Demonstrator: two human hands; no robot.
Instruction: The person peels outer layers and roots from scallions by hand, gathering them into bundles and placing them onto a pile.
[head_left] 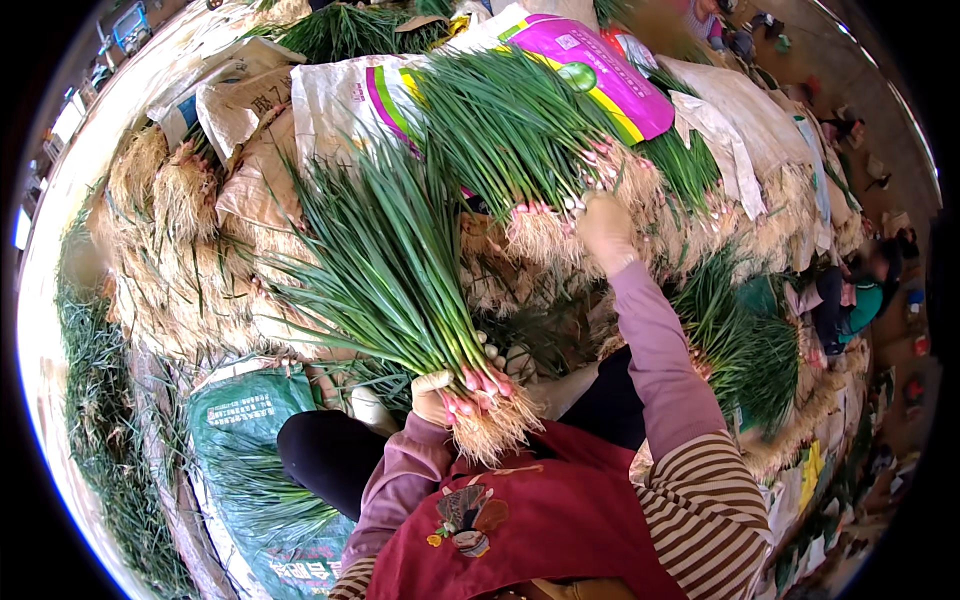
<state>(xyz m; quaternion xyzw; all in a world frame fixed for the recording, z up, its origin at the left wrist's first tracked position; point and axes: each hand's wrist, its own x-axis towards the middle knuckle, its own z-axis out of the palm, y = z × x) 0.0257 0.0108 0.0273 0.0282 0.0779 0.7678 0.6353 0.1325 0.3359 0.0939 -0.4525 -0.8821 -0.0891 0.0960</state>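
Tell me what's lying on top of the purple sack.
Green onions lie over part of the purple sack, the right hand at their bulbs. What their leaves cover can't be seen.

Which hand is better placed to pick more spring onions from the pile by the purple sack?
Right, probably: the right hand is at that pile's root end, while the left hand holds a bunch.

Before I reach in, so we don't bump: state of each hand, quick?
Left hand: closed around a bunch of pink-bulbed spring onions.
Right hand: fingers curled at the bulb end of the spring-onion pile; grip cannot be told.
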